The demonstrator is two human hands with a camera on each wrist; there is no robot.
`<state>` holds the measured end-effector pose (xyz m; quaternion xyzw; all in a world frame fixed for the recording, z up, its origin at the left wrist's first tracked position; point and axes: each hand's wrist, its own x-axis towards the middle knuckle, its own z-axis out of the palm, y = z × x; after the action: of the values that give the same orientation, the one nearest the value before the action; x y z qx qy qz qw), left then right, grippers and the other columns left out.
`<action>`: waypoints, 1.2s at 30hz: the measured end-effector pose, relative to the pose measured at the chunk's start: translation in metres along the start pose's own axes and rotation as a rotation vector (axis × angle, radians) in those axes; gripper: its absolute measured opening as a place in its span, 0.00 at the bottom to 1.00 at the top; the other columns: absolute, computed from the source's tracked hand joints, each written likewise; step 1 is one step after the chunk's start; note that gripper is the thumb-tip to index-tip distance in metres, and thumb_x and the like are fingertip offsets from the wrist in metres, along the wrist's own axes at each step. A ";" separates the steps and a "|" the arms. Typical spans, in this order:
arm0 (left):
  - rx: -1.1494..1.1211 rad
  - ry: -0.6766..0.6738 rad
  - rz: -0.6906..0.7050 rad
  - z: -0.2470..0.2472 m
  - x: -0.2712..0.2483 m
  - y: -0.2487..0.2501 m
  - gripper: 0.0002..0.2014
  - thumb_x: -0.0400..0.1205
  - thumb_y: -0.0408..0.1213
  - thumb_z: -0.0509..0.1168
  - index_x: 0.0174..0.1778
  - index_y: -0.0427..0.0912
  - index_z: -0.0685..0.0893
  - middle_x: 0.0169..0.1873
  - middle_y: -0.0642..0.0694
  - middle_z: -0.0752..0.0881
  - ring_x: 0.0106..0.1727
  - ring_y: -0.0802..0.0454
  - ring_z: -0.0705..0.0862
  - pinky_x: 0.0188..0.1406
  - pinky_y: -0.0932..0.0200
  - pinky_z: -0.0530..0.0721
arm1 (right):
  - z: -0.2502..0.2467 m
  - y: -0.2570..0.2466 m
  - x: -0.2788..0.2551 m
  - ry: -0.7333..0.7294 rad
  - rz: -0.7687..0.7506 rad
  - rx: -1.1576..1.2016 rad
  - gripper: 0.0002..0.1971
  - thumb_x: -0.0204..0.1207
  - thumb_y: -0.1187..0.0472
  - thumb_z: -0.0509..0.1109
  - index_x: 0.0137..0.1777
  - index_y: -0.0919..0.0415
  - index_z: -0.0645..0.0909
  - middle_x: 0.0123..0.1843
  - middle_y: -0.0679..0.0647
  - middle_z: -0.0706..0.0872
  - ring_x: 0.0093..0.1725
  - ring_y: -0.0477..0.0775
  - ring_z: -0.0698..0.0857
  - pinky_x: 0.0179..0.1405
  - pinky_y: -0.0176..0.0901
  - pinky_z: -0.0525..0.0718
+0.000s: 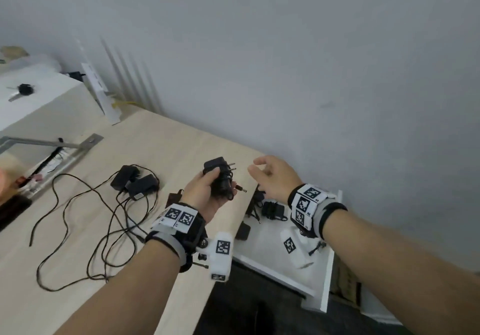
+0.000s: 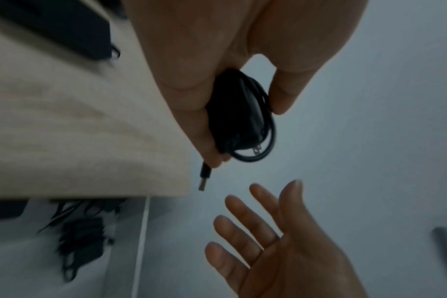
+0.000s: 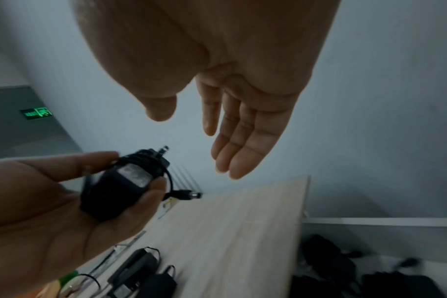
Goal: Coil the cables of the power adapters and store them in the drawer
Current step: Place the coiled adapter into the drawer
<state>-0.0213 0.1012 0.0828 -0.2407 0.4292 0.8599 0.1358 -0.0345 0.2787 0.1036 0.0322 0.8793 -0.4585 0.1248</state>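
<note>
My left hand (image 1: 205,191) grips a black power adapter (image 1: 219,178) with its cable wound around it, above the table's right edge. The barrel plug (image 1: 240,188) sticks out toward the right. The same adapter (image 2: 240,119) (image 3: 120,183) shows in both wrist views, held between thumb and fingers. My right hand (image 1: 270,176) hovers just right of it, fingers relaxed and empty (image 3: 232,137). Below it the white drawer (image 1: 326,269) stands pulled out, with coiled black adapters (image 1: 274,210) inside. Two more adapters (image 1: 135,181) lie on the table with loose cables (image 1: 85,230).
The light wooden table (image 1: 161,147) ends at a right edge above the drawer. A white cabinet (image 1: 52,100) with a small black item stands at the back left. A grey metal bracket (image 1: 52,143) lies at the table's left. The grey wall runs close behind.
</note>
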 end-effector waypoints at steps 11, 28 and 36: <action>0.052 -0.077 -0.334 0.056 0.046 -0.126 0.20 0.86 0.46 0.55 0.66 0.36 0.81 0.52 0.39 0.88 0.46 0.46 0.88 0.44 0.51 0.86 | -0.003 0.117 0.006 -0.151 0.254 -0.216 0.40 0.63 0.34 0.75 0.72 0.48 0.66 0.59 0.50 0.85 0.57 0.55 0.85 0.50 0.42 0.79; 0.538 0.353 -0.324 -0.010 0.099 -0.217 0.19 0.85 0.47 0.61 0.71 0.46 0.75 0.58 0.44 0.80 0.56 0.43 0.80 0.60 0.47 0.83 | 0.071 0.221 0.063 -0.473 0.154 -0.778 0.38 0.67 0.57 0.80 0.72 0.55 0.62 0.63 0.64 0.75 0.58 0.67 0.81 0.49 0.52 0.82; 0.689 0.341 -0.238 -0.019 0.110 -0.228 0.16 0.83 0.51 0.61 0.63 0.50 0.79 0.62 0.44 0.83 0.65 0.42 0.81 0.69 0.42 0.78 | 0.085 0.232 0.083 -0.297 0.157 -0.785 0.34 0.71 0.58 0.77 0.72 0.57 0.63 0.65 0.66 0.74 0.62 0.68 0.77 0.48 0.53 0.80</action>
<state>-0.0086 0.2245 -0.1381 -0.3687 0.6778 0.5915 0.2340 -0.0585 0.3387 -0.1494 -0.0175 0.9545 -0.0777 0.2875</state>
